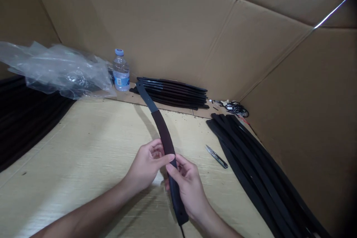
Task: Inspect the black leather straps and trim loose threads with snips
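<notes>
Both hands grip one long, curved dark strap [164, 130], which rises from the lower middle toward the back of the table. Its far end is flat and grey-black with a small hole, its middle dark brown, its near end black and thicker, with a thin cord hanging from it. My left hand [147, 163] pinches the strap from the left near its middle, thumb on top. Just below, my right hand [186, 182] closes around it from the right, its thumb also on top. Some fingertips are hidden behind the strap. Small thread snips [216, 156] lie to the right of my hands.
Long black strips [251, 167] are heaped along the right. Similar curved strips [173, 93] lie stacked by the cardboard wall [173, 26]. A water bottle [121, 72] stands beside them. Clear plastic bags [64, 68] cover dark material [30, 119] at left. Tangled cords [235, 108] sit back right.
</notes>
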`<state>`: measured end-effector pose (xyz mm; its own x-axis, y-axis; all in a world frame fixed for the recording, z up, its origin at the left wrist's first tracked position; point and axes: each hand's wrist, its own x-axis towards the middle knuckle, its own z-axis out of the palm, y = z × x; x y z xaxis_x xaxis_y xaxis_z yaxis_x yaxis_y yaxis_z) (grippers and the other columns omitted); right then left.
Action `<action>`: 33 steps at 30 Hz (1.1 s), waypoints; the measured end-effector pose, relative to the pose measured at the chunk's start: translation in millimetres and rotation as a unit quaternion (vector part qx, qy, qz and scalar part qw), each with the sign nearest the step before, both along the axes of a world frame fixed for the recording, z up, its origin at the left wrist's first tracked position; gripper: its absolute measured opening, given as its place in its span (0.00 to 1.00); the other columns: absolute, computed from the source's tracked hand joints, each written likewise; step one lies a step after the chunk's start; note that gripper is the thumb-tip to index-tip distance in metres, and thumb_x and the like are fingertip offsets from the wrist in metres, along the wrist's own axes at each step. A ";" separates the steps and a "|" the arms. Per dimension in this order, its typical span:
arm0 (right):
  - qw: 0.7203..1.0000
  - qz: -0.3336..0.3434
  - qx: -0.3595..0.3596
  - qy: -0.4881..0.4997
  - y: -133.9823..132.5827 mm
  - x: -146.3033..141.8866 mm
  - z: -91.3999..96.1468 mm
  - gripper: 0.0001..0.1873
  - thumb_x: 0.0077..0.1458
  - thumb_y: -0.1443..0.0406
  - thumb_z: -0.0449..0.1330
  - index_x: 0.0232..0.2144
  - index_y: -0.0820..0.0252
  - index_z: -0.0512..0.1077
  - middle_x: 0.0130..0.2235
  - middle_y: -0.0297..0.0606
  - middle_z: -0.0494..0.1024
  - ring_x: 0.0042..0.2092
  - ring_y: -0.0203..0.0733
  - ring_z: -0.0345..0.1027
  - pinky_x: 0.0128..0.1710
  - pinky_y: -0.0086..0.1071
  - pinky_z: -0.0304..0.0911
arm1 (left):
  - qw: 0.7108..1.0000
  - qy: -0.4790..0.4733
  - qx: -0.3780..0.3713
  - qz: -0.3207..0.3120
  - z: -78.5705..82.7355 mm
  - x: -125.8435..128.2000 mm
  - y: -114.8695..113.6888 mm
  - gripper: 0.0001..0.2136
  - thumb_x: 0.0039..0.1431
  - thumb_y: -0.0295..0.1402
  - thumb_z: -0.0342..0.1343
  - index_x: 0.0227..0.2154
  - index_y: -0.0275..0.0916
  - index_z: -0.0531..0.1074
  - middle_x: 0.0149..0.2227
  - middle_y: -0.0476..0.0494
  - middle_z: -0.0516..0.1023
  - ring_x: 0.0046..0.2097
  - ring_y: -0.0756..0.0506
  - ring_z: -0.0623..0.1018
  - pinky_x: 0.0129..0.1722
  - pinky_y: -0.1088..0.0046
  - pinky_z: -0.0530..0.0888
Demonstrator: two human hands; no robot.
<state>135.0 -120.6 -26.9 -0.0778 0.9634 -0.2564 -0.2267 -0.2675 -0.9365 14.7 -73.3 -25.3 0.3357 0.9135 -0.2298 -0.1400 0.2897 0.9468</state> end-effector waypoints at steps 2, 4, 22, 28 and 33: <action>1.000 0.002 0.000 -0.010 0.3 -1.0 0.3 0.12 0.51 0.59 0.60 0.35 0.63 0.69 0.25 0.30 0.63 0.20 0.28 0.60 0.18 0.23 0.56 | 1.000 0.011 0.005 0.003 0.8 -0.7 0.4 0.18 0.45 0.37 0.59 0.39 0.33 0.68 0.38 0.41 0.74 0.36 0.52 0.73 0.38 0.76 0.70; 0.999 0.014 0.000 -0.029 1.2 -0.4 0.7 0.13 0.52 0.59 0.58 0.35 0.63 0.69 0.25 0.30 0.63 0.20 0.28 0.59 0.18 0.23 0.55 | 1.000 0.017 0.013 0.001 0.4 -1.5 0.7 0.17 0.45 0.37 0.59 0.37 0.33 0.68 0.36 0.42 0.75 0.36 0.52 0.73 0.38 0.76 0.71; 0.716 -0.111 0.096 -0.683 24.6 141.4 18.4 0.20 0.53 0.66 0.54 0.48 0.70 0.66 0.42 0.53 0.71 0.45 0.51 0.65 0.45 0.39 0.56 | 0.996 -0.038 -0.019 -0.078 14.0 -13.0 7.4 0.21 0.44 0.34 0.60 0.43 0.35 0.70 0.46 0.40 0.74 0.44 0.48 0.75 0.50 0.69 0.69; 0.550 -0.049 -0.070 -0.831 1.4 202.5 10.3 0.18 0.49 0.70 0.57 0.44 0.69 0.67 0.41 0.54 0.69 0.38 0.49 0.69 0.32 0.34 0.58 | 0.991 -0.020 -0.052 -0.125 18.4 -21.7 12.2 0.22 0.41 0.34 0.61 0.43 0.33 0.71 0.44 0.38 0.75 0.43 0.46 0.75 0.49 0.68 0.68; 0.586 -0.020 -0.061 -0.808 -5.6 206.0 16.9 0.17 0.46 0.67 0.58 0.41 0.69 0.68 0.35 0.49 0.73 0.37 0.47 0.70 0.31 0.32 0.57 | 0.989 -0.020 -0.047 -0.140 18.4 -24.2 13.7 0.20 0.42 0.34 0.61 0.41 0.33 0.72 0.44 0.38 0.75 0.43 0.47 0.75 0.51 0.68 0.67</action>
